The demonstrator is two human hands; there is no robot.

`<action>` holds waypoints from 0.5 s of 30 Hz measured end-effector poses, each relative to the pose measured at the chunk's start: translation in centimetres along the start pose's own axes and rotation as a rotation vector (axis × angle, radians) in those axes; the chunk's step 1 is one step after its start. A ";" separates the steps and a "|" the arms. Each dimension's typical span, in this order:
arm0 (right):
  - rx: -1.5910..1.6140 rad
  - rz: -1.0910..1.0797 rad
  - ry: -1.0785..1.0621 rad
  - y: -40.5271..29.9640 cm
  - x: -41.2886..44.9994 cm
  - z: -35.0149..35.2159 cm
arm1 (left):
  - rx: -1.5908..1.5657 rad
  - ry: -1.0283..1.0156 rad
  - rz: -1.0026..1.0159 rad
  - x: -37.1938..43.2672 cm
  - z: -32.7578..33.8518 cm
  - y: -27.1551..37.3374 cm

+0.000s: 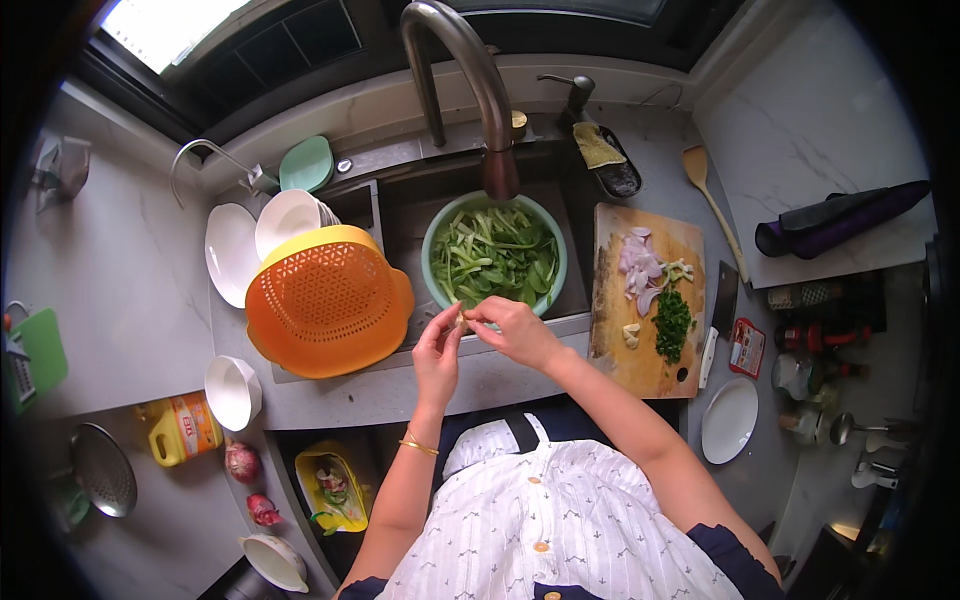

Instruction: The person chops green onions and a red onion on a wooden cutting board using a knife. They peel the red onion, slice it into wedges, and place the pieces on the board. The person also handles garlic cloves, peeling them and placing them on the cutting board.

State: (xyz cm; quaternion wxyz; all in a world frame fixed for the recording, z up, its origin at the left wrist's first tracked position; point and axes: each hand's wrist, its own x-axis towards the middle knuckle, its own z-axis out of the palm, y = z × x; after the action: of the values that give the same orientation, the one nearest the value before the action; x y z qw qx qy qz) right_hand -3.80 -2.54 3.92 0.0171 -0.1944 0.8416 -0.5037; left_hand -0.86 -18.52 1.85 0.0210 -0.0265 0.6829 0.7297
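Note:
Above the front edge of the sink [480, 351], my left hand [437, 352] pinches a small pale piece, apparently a garlic clove [460, 320]. The fingertips of my right hand [521, 334] meet it from the other side. Just beyond them, a pale green basin [562, 251] stands in the sink, full of cut leafy greens [499, 251]. To the right lies a wooden cutting board [611, 360] bearing sliced shallot or onion [640, 262], chopped green herbs [673, 326], pale chopped pieces [679, 271] and peeled garlic cloves [631, 335].
An orange colander [326, 300] leans by white bowls [289, 221] at left. The faucet [501, 127] arches over the basin. A cleaver [720, 311] lies right of the board, near a white plate [730, 420]. Below the counter sits a yellow scrap bin [306, 480].

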 end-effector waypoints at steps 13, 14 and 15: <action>0.106 -0.171 -0.282 -4.6 -1.6 10.5 | 0.085 0.480 -0.033 -11.1 -5.8 0.5; 0.158 -0.171 -0.320 -5.6 -2.0 11.9 | 0.058 0.536 -0.041 -12.6 -6.7 0.5; 0.173 -0.160 -0.360 -6.6 -2.5 13.2 | 0.031 0.591 -0.048 -14.1 -7.5 0.3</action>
State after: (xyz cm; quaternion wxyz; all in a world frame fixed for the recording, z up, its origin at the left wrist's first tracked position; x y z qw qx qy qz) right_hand 3.57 -15.54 2.67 0.1438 -0.3454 0.7604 -0.5308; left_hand 13.28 -25.95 2.60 -0.1608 -0.2536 0.6696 0.6793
